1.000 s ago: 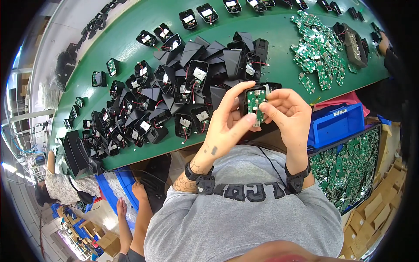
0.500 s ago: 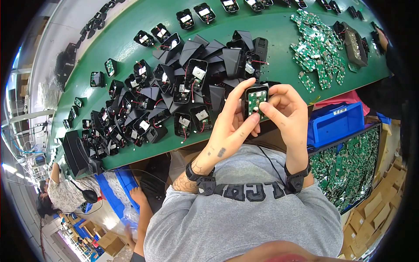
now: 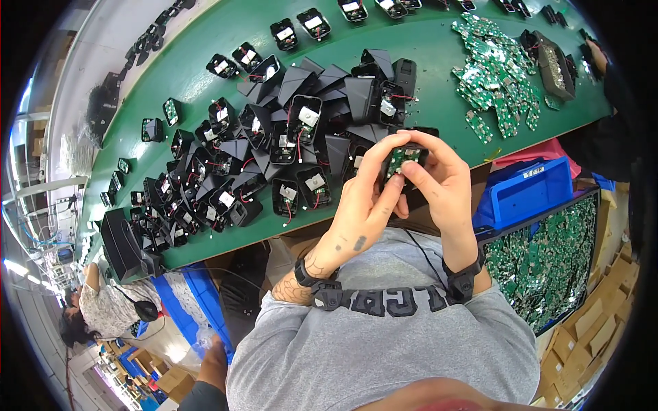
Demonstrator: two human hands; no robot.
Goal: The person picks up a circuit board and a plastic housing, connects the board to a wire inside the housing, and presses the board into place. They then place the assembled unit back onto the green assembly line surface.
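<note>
Just past the table's near edge, both my hands are closed around a small black plastic housing (image 3: 414, 146). A green circuit board (image 3: 403, 159) lies in its opening, tilted in this view. My left hand (image 3: 363, 202) wraps the left side, with its thumb against the board's lower end. My right hand (image 3: 444, 183) grips the other side and presses its thumb on the board's lower right. My fingers hide much of the housing. Beyond my hands, more open black housings (image 3: 305, 118) with white parts and red wires are heaped on the table.
Loose green circuit boards (image 3: 493, 75) lie piled on the green table (image 3: 432, 96) at the right. A blue bin (image 3: 528, 192) stands by a large tray of boards (image 3: 548, 260). Co-workers are at the lower left (image 3: 113, 308) and far right (image 3: 598, 58).
The housing and board have tilted in my hands, and my right hand has shifted slightly left. A co-worker's arm at lower left has moved down.
</note>
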